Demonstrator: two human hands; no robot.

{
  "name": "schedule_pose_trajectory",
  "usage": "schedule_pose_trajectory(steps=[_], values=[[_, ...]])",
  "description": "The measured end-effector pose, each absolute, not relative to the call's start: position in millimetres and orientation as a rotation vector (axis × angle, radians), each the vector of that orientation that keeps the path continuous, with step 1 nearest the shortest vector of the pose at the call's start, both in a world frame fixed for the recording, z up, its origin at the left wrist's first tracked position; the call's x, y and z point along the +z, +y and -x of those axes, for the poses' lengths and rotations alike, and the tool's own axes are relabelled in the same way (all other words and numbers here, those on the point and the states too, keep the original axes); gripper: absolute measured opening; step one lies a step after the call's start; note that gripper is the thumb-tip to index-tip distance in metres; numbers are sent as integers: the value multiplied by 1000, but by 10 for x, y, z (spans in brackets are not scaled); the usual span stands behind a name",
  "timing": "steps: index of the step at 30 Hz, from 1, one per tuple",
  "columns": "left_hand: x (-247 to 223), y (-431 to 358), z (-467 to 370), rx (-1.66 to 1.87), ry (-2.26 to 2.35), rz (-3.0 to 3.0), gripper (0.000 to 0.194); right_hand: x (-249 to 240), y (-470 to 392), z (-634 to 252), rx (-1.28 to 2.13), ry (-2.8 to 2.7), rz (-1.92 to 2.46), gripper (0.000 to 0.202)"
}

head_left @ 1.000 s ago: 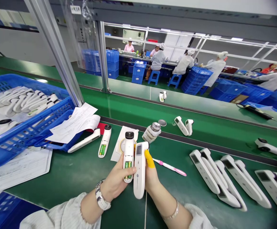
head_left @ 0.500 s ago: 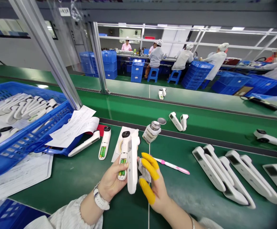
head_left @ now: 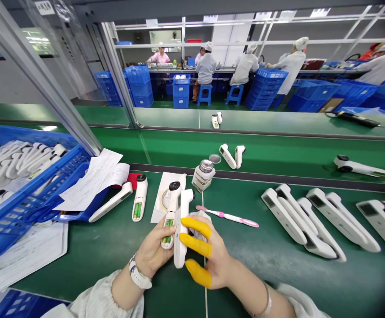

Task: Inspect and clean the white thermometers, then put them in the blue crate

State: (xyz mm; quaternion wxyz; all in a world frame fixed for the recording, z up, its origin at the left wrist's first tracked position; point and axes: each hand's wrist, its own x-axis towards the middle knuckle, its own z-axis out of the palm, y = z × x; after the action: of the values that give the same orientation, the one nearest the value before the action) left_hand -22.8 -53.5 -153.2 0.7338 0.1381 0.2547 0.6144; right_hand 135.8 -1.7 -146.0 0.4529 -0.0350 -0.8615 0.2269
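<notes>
My left hand (head_left: 157, 251) is closed round two white handheld infrared thermometers. One thermometer (head_left: 171, 207) has its handle uncovered, with green batteries showing; the other thermometer (head_left: 181, 234) stands beside it, its side towards my right hand. My right hand (head_left: 209, 251) wears yellow finger covers, and its fingertips reach the nearer thermometer's side. A crumpled whitish cloth (head_left: 205, 217) shows behind its fingers and seems tucked in that hand. Just beyond lie a pink-and-white toothbrush (head_left: 228, 216) and an open metal-necked bottle (head_left: 203, 176).
Several thermometers (head_left: 311, 221) lie in a row at right. Another with batteries (head_left: 140, 198) rests left of my hands, near papers (head_left: 93, 181) and a blue basket (head_left: 47, 181) of thermometers. A metal post (head_left: 43, 79) slants at left. Co-workers (head_left: 205, 66) sit beyond the green belt (head_left: 179, 148).
My right hand has moved left, and its yellow fingertips have come up to the nearer thermometer. My left hand still holds both thermometers. The view has tilted down and shifted slightly right.
</notes>
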Motion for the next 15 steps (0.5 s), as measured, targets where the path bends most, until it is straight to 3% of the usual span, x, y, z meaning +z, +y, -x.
schedule_pose_trajectory(steps=[10, 15], values=[[-1491, -545, 197, 1312, 523, -351, 53, -1418, -25, -1360, 461, -2158, 86, 65], [-1491, -555, 165, 1328, 501, -362, 58, -1530, 6, -1382, 475, -2150, 124, 61]])
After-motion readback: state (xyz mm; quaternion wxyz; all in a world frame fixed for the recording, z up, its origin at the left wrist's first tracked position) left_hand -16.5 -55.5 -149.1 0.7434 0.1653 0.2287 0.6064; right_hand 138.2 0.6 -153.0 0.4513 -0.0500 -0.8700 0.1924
